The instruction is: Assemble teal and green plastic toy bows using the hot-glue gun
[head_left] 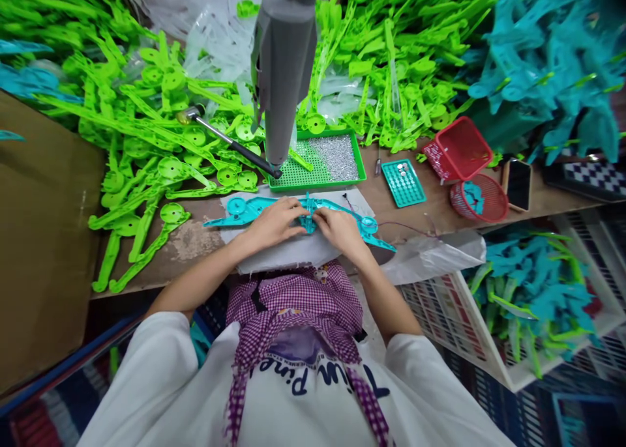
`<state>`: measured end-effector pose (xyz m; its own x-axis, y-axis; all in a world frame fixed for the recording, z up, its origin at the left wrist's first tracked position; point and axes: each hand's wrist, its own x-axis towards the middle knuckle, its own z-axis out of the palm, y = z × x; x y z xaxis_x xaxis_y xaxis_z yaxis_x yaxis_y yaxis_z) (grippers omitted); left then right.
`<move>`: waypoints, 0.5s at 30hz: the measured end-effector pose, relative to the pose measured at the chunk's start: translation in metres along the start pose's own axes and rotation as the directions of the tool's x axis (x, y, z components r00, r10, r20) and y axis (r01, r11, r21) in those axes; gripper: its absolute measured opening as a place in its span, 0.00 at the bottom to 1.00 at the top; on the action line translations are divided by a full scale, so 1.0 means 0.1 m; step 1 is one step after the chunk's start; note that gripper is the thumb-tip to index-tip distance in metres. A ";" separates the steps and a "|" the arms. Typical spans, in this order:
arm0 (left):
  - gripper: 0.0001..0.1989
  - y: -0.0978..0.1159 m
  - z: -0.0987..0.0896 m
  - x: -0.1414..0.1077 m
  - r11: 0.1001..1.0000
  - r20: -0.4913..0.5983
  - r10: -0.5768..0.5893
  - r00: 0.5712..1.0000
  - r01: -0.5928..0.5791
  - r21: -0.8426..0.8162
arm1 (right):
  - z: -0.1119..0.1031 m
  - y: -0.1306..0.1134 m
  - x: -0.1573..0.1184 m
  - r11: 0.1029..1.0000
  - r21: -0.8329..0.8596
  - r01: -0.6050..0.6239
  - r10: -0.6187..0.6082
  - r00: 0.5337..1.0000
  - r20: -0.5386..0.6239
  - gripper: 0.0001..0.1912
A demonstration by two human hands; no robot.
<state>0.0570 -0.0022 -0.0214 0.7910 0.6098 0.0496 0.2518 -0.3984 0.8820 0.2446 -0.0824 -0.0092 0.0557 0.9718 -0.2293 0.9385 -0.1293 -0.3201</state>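
A long blue plastic part (244,211) lies across a pale cloth (278,257) at the table's front edge, a round disc near each end. My left hand (280,223) rests over its left half, fingertips at the upright ribbed middle piece (308,214). From the right, my right hand (338,227) pinches at that same middle piece with thumb and fingers. Both hands are closed on the part. Whatever small item may be between the right fingertips is too small to make out. A thin dark wire (401,225) runs off to the right.
A grey hanging tool (288,75) points down above a green tray (364,167) of small metal pieces. Around lie a hammer (235,145), green parts (147,121), a teal tray (405,185), red baskets (460,150), a phone (517,185) and a white crate (513,378).
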 end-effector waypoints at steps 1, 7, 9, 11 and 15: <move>0.10 -0.03 0.00 0.02 1.000 -0.014 0.023 1.000 -0.022 0.020 | -0.01 0.01 0.00 1.000 -0.001 0.006 -0.006 1.000 0.004 0.15; 0.06 -0.13 -0.09 0.09 0.995 0.007 0.031 1.000 -0.031 0.097 | -0.16 0.18 0.00 0.968 0.236 0.084 -0.085 0.996 -0.007 0.17; 0.07 -0.13 -0.15 0.11 0.992 -0.041 0.016 0.999 -0.011 0.128 | -0.19 0.25 0.02 0.937 0.321 0.139 -0.119 0.990 -0.080 0.20; 0.07 -0.14 -0.20 0.13 0.992 -0.083 0.012 0.996 -0.002 0.122 | -0.16 0.31 0.04 0.925 0.336 0.179 -0.132 0.979 -0.157 0.15; 0.07 -0.16 -0.28 0.12 0.990 -0.108 0.015 0.994 0.000 0.139 | -0.02 0.39 0.06 0.892 0.355 0.279 -0.204 0.951 -0.233 0.09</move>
<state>0.0469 0.0311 -0.0221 0.7298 0.6743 0.1129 0.3271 -0.4894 0.8084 0.2824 -0.0810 -0.0217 -0.0596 0.9963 0.0613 0.7322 0.0854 -0.6758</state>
